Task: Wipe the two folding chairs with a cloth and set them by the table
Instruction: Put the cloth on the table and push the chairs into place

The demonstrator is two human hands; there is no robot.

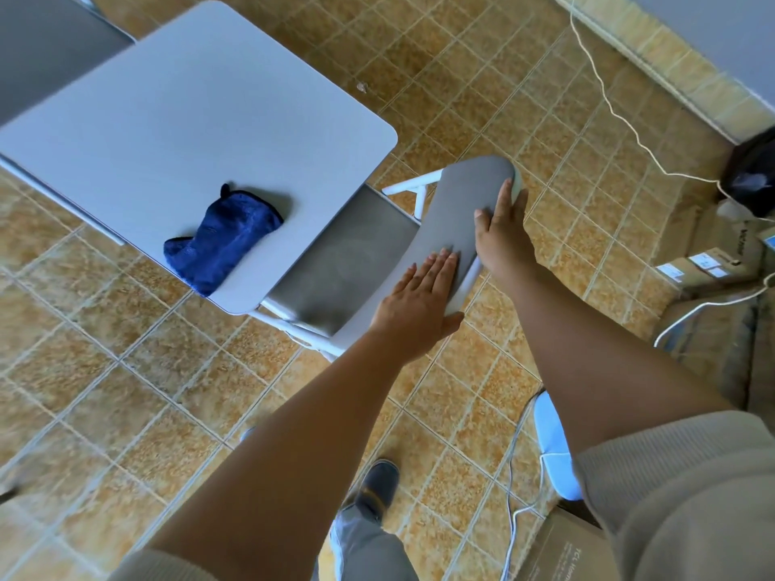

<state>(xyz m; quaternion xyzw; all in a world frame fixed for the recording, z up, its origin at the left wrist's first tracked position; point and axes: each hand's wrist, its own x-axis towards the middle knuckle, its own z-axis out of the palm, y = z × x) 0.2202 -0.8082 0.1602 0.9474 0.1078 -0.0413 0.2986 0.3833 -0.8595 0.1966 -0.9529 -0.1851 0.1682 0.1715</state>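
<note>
Beige ribbed sleeves are framing the bottom edge. Between them a grey shoe is standing on the tan tiled floor, with a cardboard box and thin white cables lying near it.

Both arms are reaching forward to the folding chair.

Left hand: lying palm-down on the near end of the grey backrest, fingers straight and together, thumb spreading out past the lower corner. It is pressing, not clasping.

Right hand: gripping the backrest's top edge further along, thumb lying on the front face, fingers wrapping over the rim, tips hidden.

Chair is standing unfolded on its white frame, grey seat sitting partly under the corner of the table.

Blue cloth is lying crumpled on the tabletop at the near edge, one end overhanging slightly, neither hand touching it.

Beyond the table's far-left corner a grey panel is showing; cannot tell whether it is the other chair.

Far right: a white cord is trailing across the tiles toward stacked boxes and a dark bag by the wall.
</note>
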